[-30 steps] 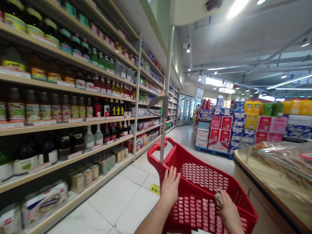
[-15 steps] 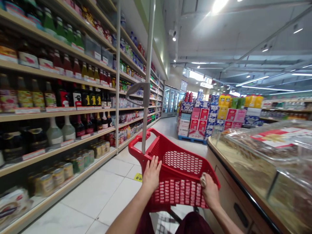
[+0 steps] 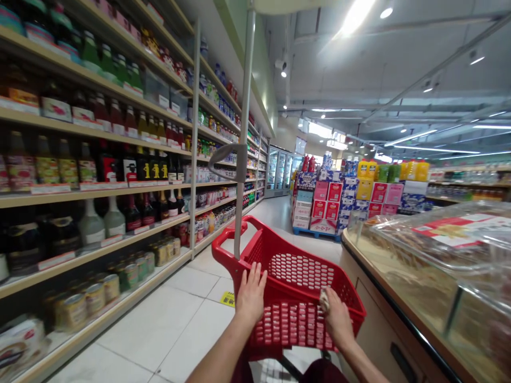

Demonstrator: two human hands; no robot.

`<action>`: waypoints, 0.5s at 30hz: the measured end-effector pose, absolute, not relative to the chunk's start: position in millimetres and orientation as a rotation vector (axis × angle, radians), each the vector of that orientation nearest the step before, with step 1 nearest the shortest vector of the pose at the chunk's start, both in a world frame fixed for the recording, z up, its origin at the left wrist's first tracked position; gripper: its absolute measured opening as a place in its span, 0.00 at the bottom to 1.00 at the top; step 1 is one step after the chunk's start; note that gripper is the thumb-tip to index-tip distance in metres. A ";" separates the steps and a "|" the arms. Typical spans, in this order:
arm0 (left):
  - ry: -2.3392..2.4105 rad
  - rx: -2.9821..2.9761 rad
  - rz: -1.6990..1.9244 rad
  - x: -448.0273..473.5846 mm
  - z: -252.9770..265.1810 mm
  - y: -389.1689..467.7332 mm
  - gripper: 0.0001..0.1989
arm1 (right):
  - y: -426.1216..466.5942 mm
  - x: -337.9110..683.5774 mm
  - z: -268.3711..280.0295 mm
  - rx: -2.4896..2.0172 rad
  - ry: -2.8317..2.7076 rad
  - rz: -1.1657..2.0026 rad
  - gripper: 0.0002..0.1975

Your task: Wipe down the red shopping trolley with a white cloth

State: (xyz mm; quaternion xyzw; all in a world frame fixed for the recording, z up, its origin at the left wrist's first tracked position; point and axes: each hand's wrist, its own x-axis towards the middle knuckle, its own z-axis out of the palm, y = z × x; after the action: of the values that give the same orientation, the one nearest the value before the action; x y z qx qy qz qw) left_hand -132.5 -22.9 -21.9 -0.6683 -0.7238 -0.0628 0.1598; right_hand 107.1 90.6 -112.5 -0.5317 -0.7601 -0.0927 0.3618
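Note:
A red plastic shopping cart (image 3: 290,292) with perforated sides stands in front of me, side-on, with a grey pole rising from its handle end. My left hand (image 3: 251,298) lies flat on the near side of its basket, fingers stretched and slightly spread. Farther right along the same side is my right hand (image 3: 338,322), its fingers closed on a crumpled pale cloth (image 3: 324,301). This cloth appears to touch the cart's side; most of it is hidden in the grip.
Shelves of bottles and cans (image 3: 96,183) line the left. At the right, close to the cart, runs a display counter (image 3: 375,298) with clear-lidded packages. Stacked boxes (image 3: 325,205) stand on a blue pallet ahead. A yellow sticker (image 3: 228,299) marks the tiled floor.
My right hand has slid a little left along the cart's side with the cloth. My left hand stays on the cart. The view has shifted slightly, so the scene sits lower.

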 end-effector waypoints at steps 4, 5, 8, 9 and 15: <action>-2.062 -1.918 -0.161 -130.6 -17.0 -24.0 0.33 | 80.4 55.1 -112.7 -0.955 -2.099 -0.353 0.35; -2.067 -1.917 -0.154 -130.7 -16.4 -23.8 0.33 | 80.2 57.6 -115.0 -0.919 -2.119 -0.374 0.36; -2.084 -1.909 -0.134 -130.8 -18.0 -21.1 0.33 | 86.1 103.7 -128.8 -0.946 -2.139 -0.395 0.36; -2.080 -1.909 -0.140 -130.5 -19.5 -19.8 0.33 | 89.0 124.5 -134.3 -0.983 -2.125 -0.395 0.35; -2.005 -2.007 -0.329 -128.6 -22.2 -24.2 0.35 | 87.4 140.7 -123.7 -1.096 -1.929 -0.323 0.29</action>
State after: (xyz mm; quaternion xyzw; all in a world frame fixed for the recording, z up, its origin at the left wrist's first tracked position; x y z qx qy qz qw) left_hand -128.6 -24.2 -22.2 -0.6956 -0.6949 -0.1142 0.1423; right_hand 140.7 87.4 -123.7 -0.4401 -0.7748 -0.1297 0.4349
